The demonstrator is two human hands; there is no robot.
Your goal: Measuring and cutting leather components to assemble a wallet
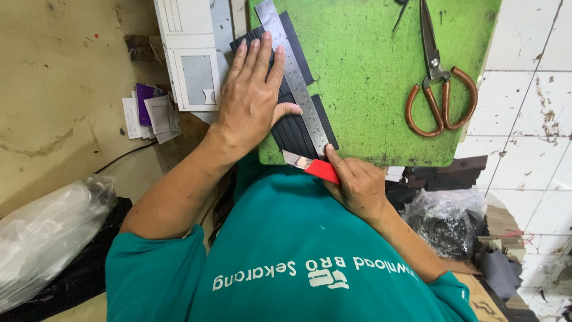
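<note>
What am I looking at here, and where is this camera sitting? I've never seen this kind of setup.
There is no machine here: a person works with bare hands, and the single picture comes from a camera worn on their head, looking down. The left hand presses flat on a steel ruler laid over dark strips of sheet material on a green cutting mat. The right hand grips a red-handled knife, its blade at the ruler's near end. Copper-handled scissors lie on the mat's right side. White card templates lie on the left, and plastic bags sit by the person's sides.
</note>
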